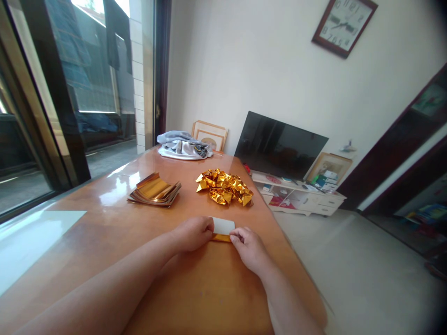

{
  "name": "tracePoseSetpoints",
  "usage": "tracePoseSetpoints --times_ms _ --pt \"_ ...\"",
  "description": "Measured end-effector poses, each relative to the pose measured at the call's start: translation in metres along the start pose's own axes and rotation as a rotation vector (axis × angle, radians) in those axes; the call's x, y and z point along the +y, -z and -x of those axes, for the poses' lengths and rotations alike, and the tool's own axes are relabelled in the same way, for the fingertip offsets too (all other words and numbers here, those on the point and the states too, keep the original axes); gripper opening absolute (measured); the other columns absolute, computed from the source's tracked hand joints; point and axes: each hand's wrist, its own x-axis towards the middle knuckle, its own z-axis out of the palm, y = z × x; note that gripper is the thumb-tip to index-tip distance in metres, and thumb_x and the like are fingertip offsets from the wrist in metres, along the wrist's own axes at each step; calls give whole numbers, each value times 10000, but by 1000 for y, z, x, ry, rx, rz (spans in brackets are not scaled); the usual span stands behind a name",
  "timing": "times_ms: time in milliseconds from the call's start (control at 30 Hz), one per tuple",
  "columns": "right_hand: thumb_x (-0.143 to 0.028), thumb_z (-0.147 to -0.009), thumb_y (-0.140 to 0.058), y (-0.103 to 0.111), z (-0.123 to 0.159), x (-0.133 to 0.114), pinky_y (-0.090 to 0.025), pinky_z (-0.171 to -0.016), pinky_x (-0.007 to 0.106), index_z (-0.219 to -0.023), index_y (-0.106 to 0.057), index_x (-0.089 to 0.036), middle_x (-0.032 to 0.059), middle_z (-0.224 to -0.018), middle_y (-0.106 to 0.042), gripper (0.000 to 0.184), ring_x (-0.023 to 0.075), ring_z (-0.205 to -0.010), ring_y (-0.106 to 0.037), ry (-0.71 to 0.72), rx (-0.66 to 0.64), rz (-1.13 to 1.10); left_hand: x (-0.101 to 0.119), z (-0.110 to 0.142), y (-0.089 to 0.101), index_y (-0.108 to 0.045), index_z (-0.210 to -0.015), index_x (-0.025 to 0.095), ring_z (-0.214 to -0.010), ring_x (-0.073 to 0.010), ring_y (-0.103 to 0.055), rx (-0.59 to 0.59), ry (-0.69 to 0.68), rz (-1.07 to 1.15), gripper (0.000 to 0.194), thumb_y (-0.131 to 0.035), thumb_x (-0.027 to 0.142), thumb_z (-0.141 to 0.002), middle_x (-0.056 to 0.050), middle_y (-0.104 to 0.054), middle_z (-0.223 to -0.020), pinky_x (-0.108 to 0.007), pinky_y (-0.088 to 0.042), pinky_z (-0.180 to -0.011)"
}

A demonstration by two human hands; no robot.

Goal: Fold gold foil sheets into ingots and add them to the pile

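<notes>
Between my two hands lies a sheet of gold foil paper, white side up, with a gold strip folded over along its near edge. My left hand is closed on the sheet's left end, its fingers curled. At the right end, my right hand pinches the gold fold between thumb and fingers. Just beyond lies a pile of folded gold foil pieces, shiny and angular. Farther left rests a loose stack of gold paper sheets, their edges curling up.
The wooden table extends away from me, its right edge close to my right arm. Folded grey and white cloth sits at the far end. Beyond stand a television and a white cabinet. A glass door is on the left.
</notes>
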Motion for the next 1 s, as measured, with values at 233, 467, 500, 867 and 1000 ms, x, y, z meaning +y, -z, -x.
tracePoseSetpoints --times_ms 233,467,500,867,1000 --pt "-329 -863 -588 -8 -8 5 -406 -620 244 -831 -680 -230 -5 -785 -698 139 168 -722 -607 -169 8 -39 -5 -6 -3 -626 -832 205 -706 -159 -602 2 56 38 106 -531 211 -786 0 -688 -798 -233 -355 -563" --pt "-306 -836 -616 -8 -11 2 -394 -591 233 -866 -686 -236 -8 -771 -715 103 154 -670 -616 -256 0 -58 -6 -9 -1 -635 -824 200 -704 -156 -594 -11 64 47 114 -530 184 -783 5 -680 -782 -235 -357 -575" --pt "-305 -832 -619 -8 -11 2 -393 -589 233 -871 -684 -237 -9 -770 -715 102 154 -670 -616 -260 5 -56 -6 -10 0 -637 -825 199 -707 -156 -594 -12 66 48 116 -531 181 -783 5 -680 -782 -235 -359 -577" --pt "-305 -833 -618 -15 -12 11 -344 -562 219 -878 -626 -245 -29 -756 -693 76 141 -664 -608 -242 14 -15 -9 -13 -1 -644 -831 196 -704 -155 -596 -28 74 26 103 -561 186 -770 4 -679 -784 -233 -360 -572" --pt "-314 -841 -608 -15 -10 11 -326 -554 221 -863 -610 -253 -37 -750 -685 64 139 -656 -597 -214 26 7 -10 -12 -3 -638 -833 197 -700 -156 -590 -25 61 1 97 -572 190 -762 1 -676 -791 -235 -356 -570"
